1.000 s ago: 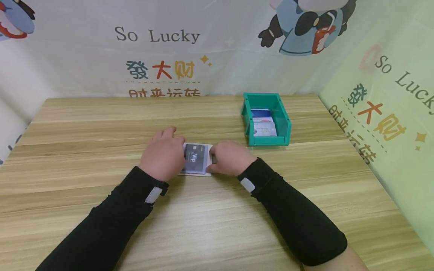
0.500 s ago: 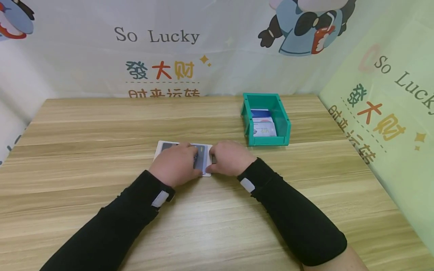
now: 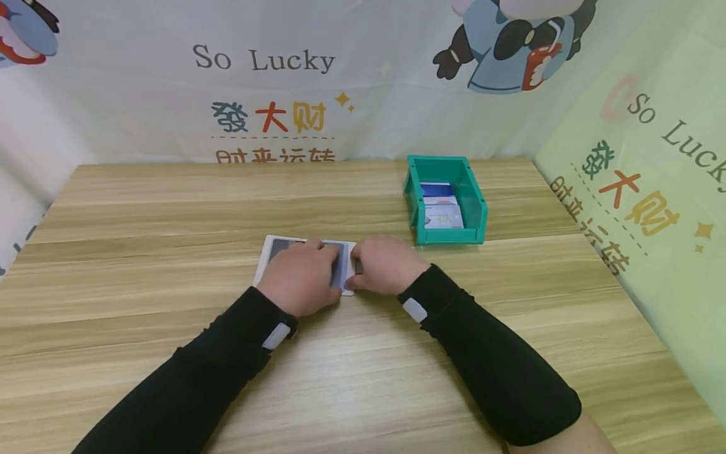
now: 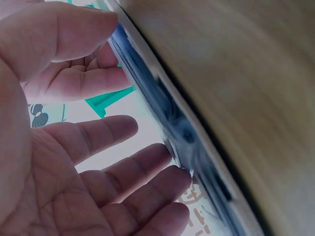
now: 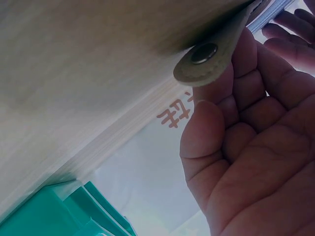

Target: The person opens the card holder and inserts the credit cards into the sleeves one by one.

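A card holder [image 3: 264,257] with a pale cover and clear sleeves lies spread on the table, a grey-blue card [image 3: 343,265] showing near its right side. Across its middle rests my left hand [image 3: 300,277], hiding much of it; in the left wrist view the fingers [image 4: 147,167] are loosely extended, their tips and the thumb at the holder's edge. My right hand [image 3: 388,265] holds the holder's right edge with curled fingers. Close to that hand, in the right wrist view, is the holder's strap [image 5: 184,73] with a metal snap [image 5: 204,53].
At the back right of the wooden table [image 3: 170,208] stands a green bin [image 3: 450,236] with several cards [image 3: 442,217] inside. A printed cloth [image 3: 374,126] hangs along the back, and another side of it closes off the right.
My left hand has moved right and slightly nearer over the card holder, uncovering its left part and covering the card marked Vip. The right hand has kept its place.
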`<state>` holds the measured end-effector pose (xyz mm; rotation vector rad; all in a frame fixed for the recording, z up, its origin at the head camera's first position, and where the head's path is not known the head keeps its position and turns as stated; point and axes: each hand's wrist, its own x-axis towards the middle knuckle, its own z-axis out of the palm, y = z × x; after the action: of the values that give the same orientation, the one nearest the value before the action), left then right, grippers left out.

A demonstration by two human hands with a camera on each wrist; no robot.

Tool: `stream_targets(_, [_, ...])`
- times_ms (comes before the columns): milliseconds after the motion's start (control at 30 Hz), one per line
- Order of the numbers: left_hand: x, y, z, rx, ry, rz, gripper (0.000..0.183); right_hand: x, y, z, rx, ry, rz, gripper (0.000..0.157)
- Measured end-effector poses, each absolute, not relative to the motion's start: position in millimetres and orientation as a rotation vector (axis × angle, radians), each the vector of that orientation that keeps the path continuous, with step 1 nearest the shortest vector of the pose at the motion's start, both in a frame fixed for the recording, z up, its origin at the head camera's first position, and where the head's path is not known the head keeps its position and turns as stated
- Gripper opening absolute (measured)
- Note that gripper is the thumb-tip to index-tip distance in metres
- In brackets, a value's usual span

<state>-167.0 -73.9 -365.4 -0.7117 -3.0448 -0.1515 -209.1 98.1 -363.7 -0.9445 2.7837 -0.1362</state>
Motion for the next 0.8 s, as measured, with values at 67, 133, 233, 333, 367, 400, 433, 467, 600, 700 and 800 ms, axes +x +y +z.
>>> stream_targets(67, [-166.8, -73.0, -365.8, -0.717, -3.036, -0.135, 0.057, -209.1, 98.6, -363.7, -0.950, 2.785, -0.137, 0.033])
stream_targets(133, [-166.6, -72.5, -365.5, -0.718, -3.038, -0.130, 0.058, -209.0, 98.9, -363.8, -0.960, 2.788, -0.133, 0.033])
stream_targets(233, [-166.4, -72.3, -364.1, -0.719, -3.050, -0.135, 0.060, -208.7, 99.3, -364.1, -0.972, 2.793, -0.125, 0.033])
stream_targets(333, [-166.6, -73.0, -363.2, -0.727, -3.057, -0.161, 0.060, -208.5, 99.6, -363.9, -0.976, 2.798, -0.117, 0.034])
stream_targets(367, [-166.6, -73.3, -363.0, -0.736, -3.054, -0.164, 0.060, -208.4, 99.7, -363.9, -0.975, 2.801, -0.114, 0.034])
stream_targets(400, [-166.5, -73.6, -362.8, -0.748, -3.047, -0.166, 0.058, -208.4, 99.8, -363.8, -0.974, 2.802, -0.113, 0.035])
stream_targets(433, [-166.2, -73.7, -362.6, -0.759, -3.039, -0.162, 0.057, -208.3, 99.9, -363.8, -0.974, 2.804, -0.110, 0.035])
stream_targets(467, [-165.8, -73.9, -362.4, -0.772, -3.032, -0.159, 0.055, -208.3, 100.0, -363.8, -0.973, 2.806, -0.107, 0.035])
stream_targets(600, [-163.8, -74.2, -361.7, -0.820, -3.000, -0.122, 0.044, -208.5, 100.3, -364.7, -0.978, 2.808, -0.124, 0.034])
stream_targets(700, [-163.4, -74.6, -361.7, -0.834, -2.993, -0.114, 0.037, -208.9, 100.0, -365.3, -0.987, 2.806, -0.143, 0.034])
stream_targets(800, [-164.1, -74.9, -362.1, -0.835, -2.995, -0.132, 0.034, -209.0, 99.8, -365.4, -0.993, 2.805, -0.138, 0.037])
